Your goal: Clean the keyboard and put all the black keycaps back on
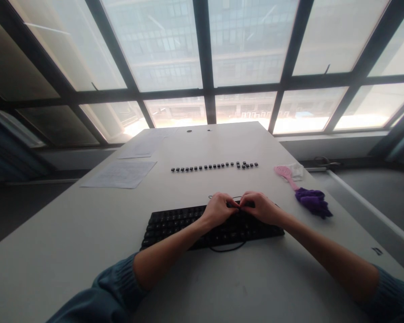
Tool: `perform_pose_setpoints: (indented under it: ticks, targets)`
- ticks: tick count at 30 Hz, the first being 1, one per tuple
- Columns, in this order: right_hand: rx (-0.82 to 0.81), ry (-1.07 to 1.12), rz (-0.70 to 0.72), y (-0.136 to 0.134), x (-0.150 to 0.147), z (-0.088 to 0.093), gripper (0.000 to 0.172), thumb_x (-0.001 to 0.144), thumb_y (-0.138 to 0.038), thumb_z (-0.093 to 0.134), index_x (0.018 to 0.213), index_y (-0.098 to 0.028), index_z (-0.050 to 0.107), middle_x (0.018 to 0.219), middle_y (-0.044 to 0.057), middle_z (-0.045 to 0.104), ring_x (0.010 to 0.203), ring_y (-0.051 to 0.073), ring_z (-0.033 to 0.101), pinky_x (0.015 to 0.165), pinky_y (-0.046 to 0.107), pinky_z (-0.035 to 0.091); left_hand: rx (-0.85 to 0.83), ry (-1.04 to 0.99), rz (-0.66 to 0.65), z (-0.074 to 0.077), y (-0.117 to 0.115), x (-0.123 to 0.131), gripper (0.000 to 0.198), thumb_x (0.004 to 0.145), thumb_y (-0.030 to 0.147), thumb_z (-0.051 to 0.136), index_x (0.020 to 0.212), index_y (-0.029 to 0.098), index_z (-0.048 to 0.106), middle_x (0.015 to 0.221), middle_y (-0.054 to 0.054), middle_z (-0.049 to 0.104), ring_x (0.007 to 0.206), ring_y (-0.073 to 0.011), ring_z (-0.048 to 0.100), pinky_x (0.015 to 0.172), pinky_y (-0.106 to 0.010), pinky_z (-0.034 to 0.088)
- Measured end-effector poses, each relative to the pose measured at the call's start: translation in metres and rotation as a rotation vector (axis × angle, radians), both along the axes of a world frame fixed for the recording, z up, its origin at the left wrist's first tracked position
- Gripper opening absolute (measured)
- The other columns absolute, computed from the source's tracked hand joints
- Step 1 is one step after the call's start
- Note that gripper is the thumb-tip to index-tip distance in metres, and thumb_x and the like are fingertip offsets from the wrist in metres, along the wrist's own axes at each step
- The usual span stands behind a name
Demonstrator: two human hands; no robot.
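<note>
A black keyboard [175, 224] lies on the white table in front of me. Over its rear edge, right of the middle, my left hand [222, 208] and my right hand [257, 207] meet with their fingertips almost touching. Both hands are closed in a pinch, and whatever sits between the fingers is too small or hidden to make out. Part of the keyboard is covered by my hands and left forearm. Beyond it stands a row of loose black keycaps [205, 167], with a small cluster at its right end.
Sheets of paper [119, 175] lie at the left of the table [87, 224]. On the right are a pink brush-like tool [283, 171], a white tissue [296, 172] and a purple cloth [312, 202]. A black cable [227, 250] loops out at the keyboard's front. Windows [245, 40] stand behind.
</note>
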State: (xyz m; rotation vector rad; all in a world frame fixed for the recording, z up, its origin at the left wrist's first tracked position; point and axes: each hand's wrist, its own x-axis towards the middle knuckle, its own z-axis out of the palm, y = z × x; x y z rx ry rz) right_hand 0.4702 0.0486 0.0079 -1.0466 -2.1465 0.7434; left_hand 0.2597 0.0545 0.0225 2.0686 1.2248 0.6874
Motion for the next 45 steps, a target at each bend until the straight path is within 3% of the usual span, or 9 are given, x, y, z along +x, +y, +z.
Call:
perform_pose_setpoints:
  ticks: [9, 19, 33, 39, 45]
  targets:
    - [0.000, 0.003, -0.016, -0.002, 0.000, 0.002, 0.014, 0.083, -0.010, 0.066, 0.084, -0.020, 0.075, 0.089, 0.003, 0.070, 0.087, 0.019, 0.065, 0.083, 0.031, 0.048, -0.005, -0.044, -0.038, 0.000, -0.001, -0.002, 0.019, 0.077, 0.018, 0.067, 0.086, 0.020, 0.084, 0.086, -0.003, 0.078, 0.080, -0.0183, 0.070, 0.081, -0.027, 0.053]
    - [-0.012, 0.018, -0.022, -0.003, -0.001, 0.003, 0.011, 0.083, -0.012, 0.067, 0.083, -0.020, 0.074, 0.088, 0.004, 0.070, 0.086, 0.019, 0.066, 0.083, 0.032, 0.049, -0.041, -0.067, 0.009, 0.000, -0.002, -0.001, 0.018, 0.079, 0.030, 0.070, 0.083, 0.017, 0.083, 0.082, -0.005, 0.079, 0.081, -0.0211, 0.071, 0.077, -0.027, 0.053]
    - [-0.001, 0.015, -0.033, -0.003, 0.000, 0.003, 0.013, 0.083, -0.009, 0.066, 0.082, -0.019, 0.074, 0.085, 0.002, 0.071, 0.084, 0.018, 0.065, 0.082, 0.030, 0.048, 0.014, -0.104, -0.032, -0.003, -0.004, -0.001, 0.013, 0.077, 0.022, 0.071, 0.083, 0.020, 0.083, 0.085, -0.003, 0.078, 0.080, -0.0181, 0.072, 0.080, -0.027, 0.054]
    - [0.025, 0.020, -0.024, -0.004, -0.001, 0.002, 0.015, 0.083, -0.008, 0.065, 0.082, -0.020, 0.074, 0.087, 0.003, 0.071, 0.086, 0.018, 0.065, 0.084, 0.031, 0.049, 0.085, 0.082, -0.004, 0.003, -0.006, -0.002, 0.012, 0.081, 0.025, 0.071, 0.082, 0.025, 0.083, 0.090, -0.001, 0.079, 0.087, -0.0198, 0.069, 0.093, -0.033, 0.049]
    - [0.067, 0.049, 0.005, -0.006, -0.001, -0.003, 0.014, 0.084, -0.009, 0.064, 0.082, -0.020, 0.072, 0.091, 0.004, 0.069, 0.089, 0.019, 0.065, 0.086, 0.033, 0.050, 0.354, 0.410, -0.085, 0.016, -0.026, 0.002, 0.018, 0.093, 0.029, 0.063, 0.090, 0.025, 0.081, 0.101, -0.006, 0.075, 0.100, -0.0254, 0.057, 0.091, -0.042, 0.042]
